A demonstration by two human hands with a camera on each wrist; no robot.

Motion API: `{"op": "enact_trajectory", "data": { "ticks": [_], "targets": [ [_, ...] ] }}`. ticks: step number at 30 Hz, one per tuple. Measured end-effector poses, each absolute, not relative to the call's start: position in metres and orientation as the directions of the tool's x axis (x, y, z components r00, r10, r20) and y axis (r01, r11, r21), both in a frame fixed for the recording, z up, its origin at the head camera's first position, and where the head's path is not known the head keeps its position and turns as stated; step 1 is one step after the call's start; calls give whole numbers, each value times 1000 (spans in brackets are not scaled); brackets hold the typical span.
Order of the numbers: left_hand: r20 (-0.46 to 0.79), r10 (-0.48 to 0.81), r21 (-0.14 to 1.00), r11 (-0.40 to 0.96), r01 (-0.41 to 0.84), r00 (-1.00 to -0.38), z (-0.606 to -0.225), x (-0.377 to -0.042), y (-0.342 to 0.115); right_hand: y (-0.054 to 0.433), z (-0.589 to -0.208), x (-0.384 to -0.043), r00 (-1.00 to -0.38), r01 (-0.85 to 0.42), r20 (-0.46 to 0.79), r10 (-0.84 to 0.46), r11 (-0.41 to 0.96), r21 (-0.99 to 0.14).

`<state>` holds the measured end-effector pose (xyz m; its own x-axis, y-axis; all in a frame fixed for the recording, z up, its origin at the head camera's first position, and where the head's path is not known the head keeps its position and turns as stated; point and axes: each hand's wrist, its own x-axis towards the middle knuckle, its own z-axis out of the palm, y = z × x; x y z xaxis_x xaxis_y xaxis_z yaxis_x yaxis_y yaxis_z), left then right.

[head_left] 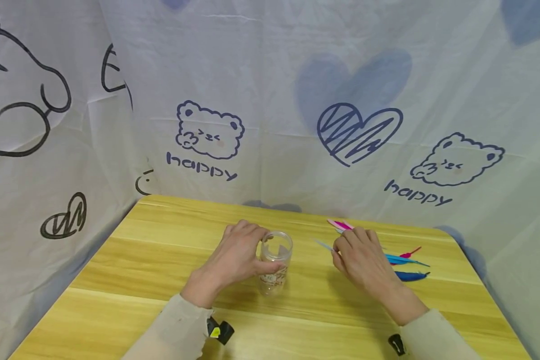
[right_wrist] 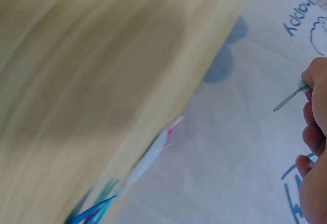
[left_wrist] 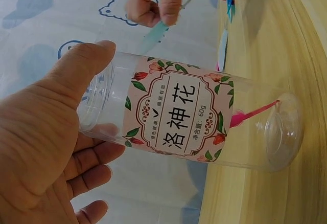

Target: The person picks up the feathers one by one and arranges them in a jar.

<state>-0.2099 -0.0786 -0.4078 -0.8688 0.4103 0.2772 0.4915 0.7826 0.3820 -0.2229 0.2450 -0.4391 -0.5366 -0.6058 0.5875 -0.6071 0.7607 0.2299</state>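
Note:
A clear plastic jar [head_left: 275, 272] with a pink flowered label [left_wrist: 179, 109] stands uncapped on the table. My left hand [head_left: 238, 255] grips it near the rim, thumb on one side and fingers on the other. A bright pink feather [left_wrist: 250, 115] shows through the clear wall near the jar's base. To the right of the jar, my right hand [head_left: 360, 257] pinches a pale blue feather [left_wrist: 155, 36] above the table. Its bare quill [right_wrist: 289, 99] sticks out from the fingertips in the right wrist view.
Behind and right of my right hand lie loose feathers: pink ones [head_left: 339, 225], a bright blue one [head_left: 407, 260] and a dark blue one [head_left: 411, 276]. The wood-grain table [head_left: 162, 240] meets a printed white cloth [head_left: 270, 100] at the back.

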Motion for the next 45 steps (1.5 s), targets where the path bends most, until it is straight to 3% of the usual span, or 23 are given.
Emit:
{"op": "enact_trajectory", "data": {
  "ticks": [10, 18, 30, 39, 45],
  "targets": [
    [275, 418, 366, 787, 496, -866, -405, -211, -78, 226, -413, -217, -485, -637, 620, -617, 735, 233],
    [286, 438, 328, 791, 516, -852, -402, -212, -78, 207, -389, -211, -485, -671, 638, -598, 722, 167],
    [301, 448, 305, 791, 531, -842, -401, -212, -79, 167, -366, -211, -371, -788, 750, -548, 613, 58],
    [324, 468, 224, 806, 548, -822, -401, -213, -79, 149, -363, -209, -390, -805, 762, -517, 593, -9],
    [324, 481, 230, 795, 561, -815, -401, -213, -79, 141, -362, -209, -417, -831, 769, -484, 546, -107]
  ]
}}
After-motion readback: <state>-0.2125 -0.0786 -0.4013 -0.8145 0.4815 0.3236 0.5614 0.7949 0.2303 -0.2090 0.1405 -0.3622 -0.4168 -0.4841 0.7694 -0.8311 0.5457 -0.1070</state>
